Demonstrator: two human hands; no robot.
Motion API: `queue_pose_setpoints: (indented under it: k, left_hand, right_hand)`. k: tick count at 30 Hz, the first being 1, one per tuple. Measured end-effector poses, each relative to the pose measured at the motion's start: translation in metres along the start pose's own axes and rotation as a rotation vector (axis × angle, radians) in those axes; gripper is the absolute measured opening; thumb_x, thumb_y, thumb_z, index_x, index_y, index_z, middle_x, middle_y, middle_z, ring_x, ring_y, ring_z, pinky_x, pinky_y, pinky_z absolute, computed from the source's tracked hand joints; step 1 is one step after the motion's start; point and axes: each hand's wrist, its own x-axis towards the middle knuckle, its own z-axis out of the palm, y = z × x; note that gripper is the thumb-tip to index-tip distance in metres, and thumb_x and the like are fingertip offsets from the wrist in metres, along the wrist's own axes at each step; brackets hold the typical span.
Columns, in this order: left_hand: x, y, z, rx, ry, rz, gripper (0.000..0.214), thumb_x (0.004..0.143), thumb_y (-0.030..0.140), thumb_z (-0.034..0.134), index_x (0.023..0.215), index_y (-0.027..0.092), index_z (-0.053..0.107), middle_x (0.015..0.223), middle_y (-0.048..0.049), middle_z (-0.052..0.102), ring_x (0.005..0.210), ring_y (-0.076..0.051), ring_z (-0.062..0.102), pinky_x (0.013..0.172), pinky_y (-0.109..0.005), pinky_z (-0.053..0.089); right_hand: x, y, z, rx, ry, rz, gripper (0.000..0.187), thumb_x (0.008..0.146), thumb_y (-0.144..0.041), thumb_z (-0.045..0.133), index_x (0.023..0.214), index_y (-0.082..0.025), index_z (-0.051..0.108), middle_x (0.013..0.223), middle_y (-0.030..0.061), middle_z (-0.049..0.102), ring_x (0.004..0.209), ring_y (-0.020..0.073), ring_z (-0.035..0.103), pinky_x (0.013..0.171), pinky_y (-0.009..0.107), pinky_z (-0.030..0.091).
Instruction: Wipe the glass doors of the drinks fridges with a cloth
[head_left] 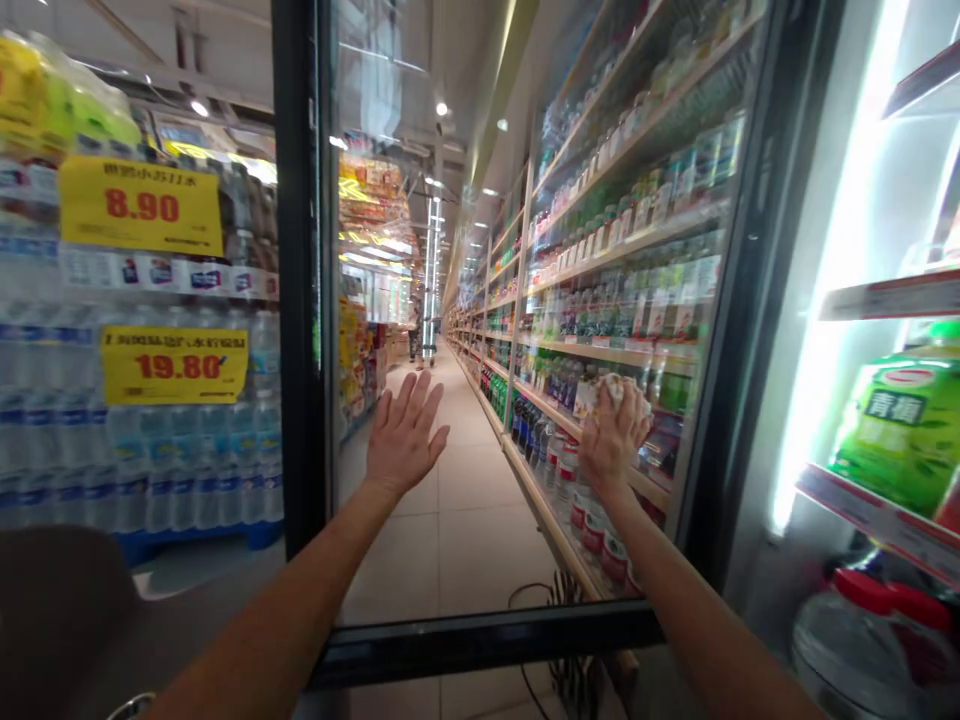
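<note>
A swung-out glass cooler door (480,300) with a black frame fills the middle of the view. My left hand (406,433) lies flat against the glass, fingers spread and empty. My right hand (613,432) presses a crumpled white cloth (616,389) onto the glass near the door's right edge. Through the pane I see the shop aisle and shelves of bottled drinks (600,300).
To the right the cooler stands unclosed, with lit shelves, green packs (904,430) and a red-capped water jug (870,620). On the left are stacked water bottles with yellow price signs (140,205). A dark rounded object (60,610) sits at lower left. The tiled aisle runs ahead.
</note>
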Motion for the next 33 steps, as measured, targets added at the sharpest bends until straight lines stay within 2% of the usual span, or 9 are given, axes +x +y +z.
queue_pose_setpoints:
  k: [2, 6, 9, 15, 18, 21, 24, 27, 33]
  left_hand:
    - [0.0, 0.0, 0.0, -0.009, -0.004, -0.002, 0.062, 0.089, 0.031, 0.046, 0.145, 0.017, 0.024, 0.146, -0.0111, 0.033, 0.14, -0.022, 0.019, 0.115, -0.041, 0.012]
    - [0.0, -0.002, 0.001, -0.051, -0.033, -0.028, 0.063, 0.088, 0.032, 0.047, 0.145, 0.019, 0.023, 0.147, -0.0102, 0.031, 0.14, -0.022, 0.019, 0.115, -0.042, 0.012]
    - [-0.001, -0.003, 0.001, -0.049, -0.036, -0.018, 0.065, 0.088, 0.032, 0.048, 0.146, 0.019, 0.021, 0.148, -0.0102, 0.03, 0.14, -0.022, 0.019, 0.115, -0.042, 0.011]
    - [0.0, -0.001, -0.001, -0.039, -0.04, -0.016, 0.066, 0.088, 0.032, 0.047, 0.146, 0.02, 0.018, 0.148, -0.0101, 0.03, 0.14, -0.022, 0.019, 0.114, -0.043, 0.012]
    - [-0.001, -0.001, -0.001, -0.06, -0.058, -0.035, 0.066, 0.088, 0.032, 0.047, 0.146, 0.021, 0.019, 0.148, -0.0094, 0.028, 0.139, -0.023, 0.021, 0.114, -0.044, 0.013]
    - [-0.001, -0.003, 0.0, -0.082, -0.07, -0.043, 0.067, 0.087, 0.032, 0.048, 0.146, 0.021, 0.019, 0.149, -0.0099, 0.027, 0.14, -0.024, 0.021, 0.114, -0.045, 0.012]
    - [-0.001, -0.004, 0.002, -0.068, -0.062, -0.028, 0.067, 0.087, 0.032, 0.049, 0.146, 0.02, 0.018, 0.149, -0.0097, 0.027, 0.14, -0.023, 0.019, 0.114, -0.044, 0.013]
    - [-0.001, -0.005, 0.002, -0.047, -0.054, -0.011, 0.067, 0.088, 0.032, 0.048, 0.146, 0.019, 0.019, 0.148, -0.0103, 0.028, 0.14, -0.022, 0.019, 0.114, -0.043, 0.012]
    - [-0.001, -0.002, 0.001, -0.053, -0.032, -0.03, 0.065, 0.087, 0.032, 0.048, 0.146, 0.02, 0.021, 0.147, -0.0102, 0.032, 0.14, -0.022, 0.02, 0.115, -0.042, 0.012]
  right_hand:
    - [-0.002, -0.008, 0.001, -0.005, 0.005, 0.084, 0.049, 0.089, -0.029, 0.036, 0.135, -0.014, 0.044, 0.147, 0.018, 0.031, 0.138, 0.0326, 0.021, 0.106, 0.058, 0.025]
    - [-0.046, -0.055, 0.001, 0.135, -0.173, -0.295, 0.042, 0.085, -0.027, 0.045, 0.125, -0.023, 0.055, 0.143, 0.0085, 0.04, 0.14, 0.0273, 0.018, 0.112, 0.053, 0.017]
    - [-0.074, -0.052, -0.003, 0.167, -0.22, -0.414, 0.039, 0.082, -0.024, 0.049, 0.119, -0.027, 0.059, 0.14, 0.0058, 0.045, 0.14, 0.026, 0.022, 0.113, 0.052, 0.017]
    - [-0.064, 0.058, -0.013, -0.072, -0.006, 0.16, 0.054, 0.088, -0.025, 0.037, 0.142, -0.021, 0.034, 0.146, 0.0171, 0.033, 0.135, 0.0356, 0.029, 0.101, 0.064, 0.03]
    - [-0.062, 0.062, -0.011, -0.072, 0.082, 0.29, 0.056, 0.089, -0.025, 0.032, 0.145, -0.023, 0.026, 0.149, 0.0165, 0.027, 0.135, 0.0357, 0.029, 0.1, 0.063, 0.032]
    - [-0.071, 0.015, -0.005, -0.042, 0.007, 0.143, 0.056, 0.089, -0.028, 0.035, 0.144, -0.022, 0.029, 0.148, 0.0159, 0.028, 0.136, 0.0359, 0.026, 0.102, 0.061, 0.031]
    - [-0.076, -0.027, -0.001, 0.039, -0.133, -0.144, 0.053, 0.087, -0.027, 0.04, 0.139, -0.024, 0.038, 0.144, 0.013, 0.037, 0.137, 0.0336, 0.024, 0.105, 0.059, 0.027]
    - [-0.059, -0.016, -0.002, 0.057, -0.171, -0.266, 0.048, 0.086, -0.026, 0.042, 0.134, -0.028, 0.046, 0.139, 0.0094, 0.043, 0.137, 0.0293, 0.027, 0.108, 0.055, 0.025]
    - [0.026, 0.064, 0.001, -0.043, 0.091, 0.308, 0.053, 0.09, -0.029, 0.028, 0.137, -0.008, 0.04, 0.143, 0.0246, 0.032, 0.134, 0.0354, 0.026, 0.103, 0.061, 0.024]
